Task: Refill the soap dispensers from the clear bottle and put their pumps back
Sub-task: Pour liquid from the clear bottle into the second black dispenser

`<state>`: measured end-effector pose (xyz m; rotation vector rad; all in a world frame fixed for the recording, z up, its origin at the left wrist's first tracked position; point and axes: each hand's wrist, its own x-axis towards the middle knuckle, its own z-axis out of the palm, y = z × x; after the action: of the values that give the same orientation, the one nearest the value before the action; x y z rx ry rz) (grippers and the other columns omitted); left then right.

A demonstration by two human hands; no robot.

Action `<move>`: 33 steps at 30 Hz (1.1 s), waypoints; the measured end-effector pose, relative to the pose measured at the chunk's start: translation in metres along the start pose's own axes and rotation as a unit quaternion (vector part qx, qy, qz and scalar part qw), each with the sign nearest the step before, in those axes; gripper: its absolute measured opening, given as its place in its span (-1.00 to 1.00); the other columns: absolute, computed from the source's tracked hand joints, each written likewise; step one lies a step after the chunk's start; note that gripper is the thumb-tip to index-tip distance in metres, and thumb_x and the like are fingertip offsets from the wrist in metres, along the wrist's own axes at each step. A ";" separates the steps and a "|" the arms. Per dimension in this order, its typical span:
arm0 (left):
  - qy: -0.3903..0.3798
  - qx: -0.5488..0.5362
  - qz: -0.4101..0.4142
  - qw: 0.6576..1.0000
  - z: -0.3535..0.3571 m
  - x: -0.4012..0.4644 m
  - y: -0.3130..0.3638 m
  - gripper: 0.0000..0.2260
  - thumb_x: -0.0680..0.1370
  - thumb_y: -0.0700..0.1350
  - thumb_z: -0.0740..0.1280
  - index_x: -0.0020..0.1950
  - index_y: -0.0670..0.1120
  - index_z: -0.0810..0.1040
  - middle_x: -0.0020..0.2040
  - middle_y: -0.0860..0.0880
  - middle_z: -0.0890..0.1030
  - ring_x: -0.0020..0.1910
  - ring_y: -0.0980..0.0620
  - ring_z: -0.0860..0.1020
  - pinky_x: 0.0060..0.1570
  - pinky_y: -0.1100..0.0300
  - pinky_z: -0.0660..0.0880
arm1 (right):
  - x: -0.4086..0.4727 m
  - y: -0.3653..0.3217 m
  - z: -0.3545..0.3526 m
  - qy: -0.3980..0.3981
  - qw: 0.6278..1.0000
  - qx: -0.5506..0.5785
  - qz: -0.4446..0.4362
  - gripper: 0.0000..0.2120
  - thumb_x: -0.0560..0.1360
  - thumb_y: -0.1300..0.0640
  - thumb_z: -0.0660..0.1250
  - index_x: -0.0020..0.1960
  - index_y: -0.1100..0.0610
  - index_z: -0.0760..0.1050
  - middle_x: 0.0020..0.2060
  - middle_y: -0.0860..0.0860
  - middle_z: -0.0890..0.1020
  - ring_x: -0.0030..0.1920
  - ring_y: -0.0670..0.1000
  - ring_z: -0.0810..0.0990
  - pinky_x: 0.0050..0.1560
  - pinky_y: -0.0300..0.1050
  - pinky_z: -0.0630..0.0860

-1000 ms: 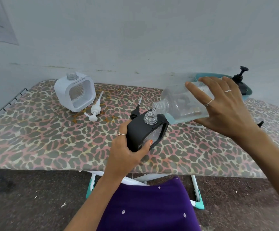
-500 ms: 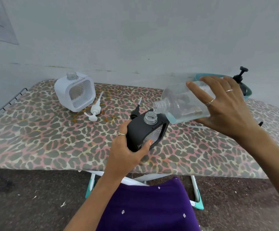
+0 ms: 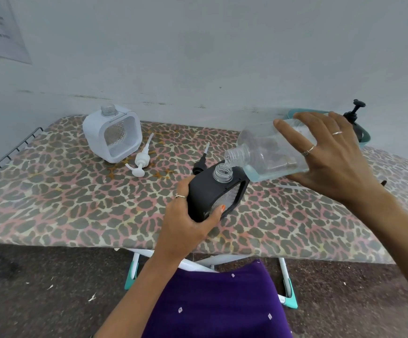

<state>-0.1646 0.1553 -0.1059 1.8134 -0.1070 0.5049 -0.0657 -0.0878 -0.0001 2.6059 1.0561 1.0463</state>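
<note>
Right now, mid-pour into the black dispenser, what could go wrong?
1. The clear bottle has its mouth just above the black dispenser's narrow neck, so a small wobble of the right hand could spill soap onto the leopard cover.
2. The left hand holds the dispenser tilted; it might slip or overflow.
3. The black pump lies right behind it and could get knocked.

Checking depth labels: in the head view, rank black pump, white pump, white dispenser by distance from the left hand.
1. black pump, lying just beyond the left hand.
2. white pump, farther to the left.
3. white dispenser, at the back left by the wall.
</note>
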 end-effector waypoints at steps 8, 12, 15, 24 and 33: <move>-0.002 -0.005 0.001 1.000 -0.001 -0.001 0.001 -0.46 0.39 0.02 0.45 0.30 -0.10 0.37 0.04 0.01 0.62 0.00 0.11 0.63 -0.06 0.12 0.61 | 0.001 -0.001 0.000 0.002 1.000 -0.001 0.000 -0.03 0.21 -0.05 0.63 0.47 0.05 0.21 0.22 0.32 0.47 0.21 0.31 0.46 0.23 0.35 0.33; -0.003 -0.003 0.001 1.000 -0.001 -0.001 0.002 -0.47 0.39 0.04 0.44 0.28 -0.10 0.37 0.02 0.03 0.63 -0.02 0.12 0.63 -0.08 0.10 0.62 | 0.001 0.000 -0.001 0.002 1.000 0.000 0.001 -0.04 0.21 -0.05 0.62 0.47 0.05 0.21 0.22 0.32 0.48 0.21 0.31 0.45 0.23 0.35 0.32; -0.003 -0.004 -0.004 1.000 -0.001 -0.001 0.002 -0.46 0.39 0.03 0.45 0.29 -0.08 0.37 0.04 0.03 0.62 0.00 0.10 0.63 -0.07 0.10 0.62 | 0.001 0.001 -0.002 -0.001 1.000 -0.001 0.000 -0.05 0.21 -0.05 0.62 0.47 0.05 0.21 0.22 0.32 0.47 0.21 0.31 0.45 0.23 0.35 0.32; -0.003 0.000 -0.010 1.000 -0.002 -0.001 0.003 -0.47 0.39 0.03 0.46 0.28 -0.07 0.37 0.02 0.03 0.62 -0.02 0.13 0.63 -0.09 0.13 0.62 | 0.000 0.001 -0.003 -0.008 1.000 0.002 0.004 -0.05 0.22 -0.05 0.61 0.47 0.05 0.20 0.23 0.33 0.46 0.22 0.31 0.43 0.24 0.37 0.31; -0.005 -0.006 -0.013 1.000 -0.001 -0.001 0.002 -0.47 0.40 -0.06 0.48 0.30 -0.10 0.37 0.04 0.02 0.62 0.00 0.12 0.63 -0.06 0.13 0.62 | -0.001 0.002 -0.003 -0.006 1.000 -0.003 0.003 -0.04 0.21 -0.06 0.62 0.47 0.05 0.20 0.22 0.32 0.47 0.22 0.31 0.44 0.24 0.36 0.30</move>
<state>-0.1669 0.1557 -0.1040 1.8033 -0.0918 0.4762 -0.0668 -0.0902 0.0019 2.6094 1.0403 1.0333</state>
